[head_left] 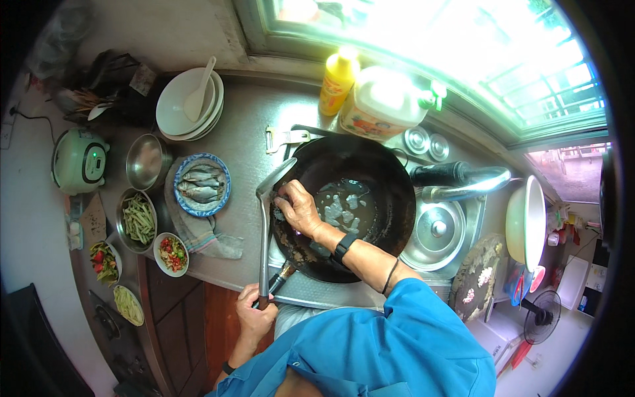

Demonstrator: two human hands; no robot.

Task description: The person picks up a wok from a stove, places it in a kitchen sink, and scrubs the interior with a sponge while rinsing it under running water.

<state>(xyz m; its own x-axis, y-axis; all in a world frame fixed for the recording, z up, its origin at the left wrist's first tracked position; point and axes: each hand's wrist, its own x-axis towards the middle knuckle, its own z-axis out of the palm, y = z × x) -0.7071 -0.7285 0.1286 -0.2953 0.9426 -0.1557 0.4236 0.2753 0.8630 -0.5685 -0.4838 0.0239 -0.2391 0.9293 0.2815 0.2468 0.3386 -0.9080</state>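
Observation:
My left hand (256, 310) grips the end of a long-handled metal ladle (264, 223), whose bowl lies over the left rim of a black wok (392, 198). The wok rests in the sink with some sudsy water at its bottom. Reaching across the wok, my right hand (299, 208) holds a dark mesh scouring pad (278, 211) by the ladle's neck. The wok's handle (282, 278) points towards me, close to my left hand; whether that hand also holds it, I cannot tell.
Left of the sink are a plate of fish (200, 184), a cloth (218, 243), a bowl of green beans (139, 222) and a bowl of chopped peppers (171, 254). A faucet (466, 186), lidded pot (432, 233) and chopping board (476, 278) stand right. Bottles (339, 84) line the window side.

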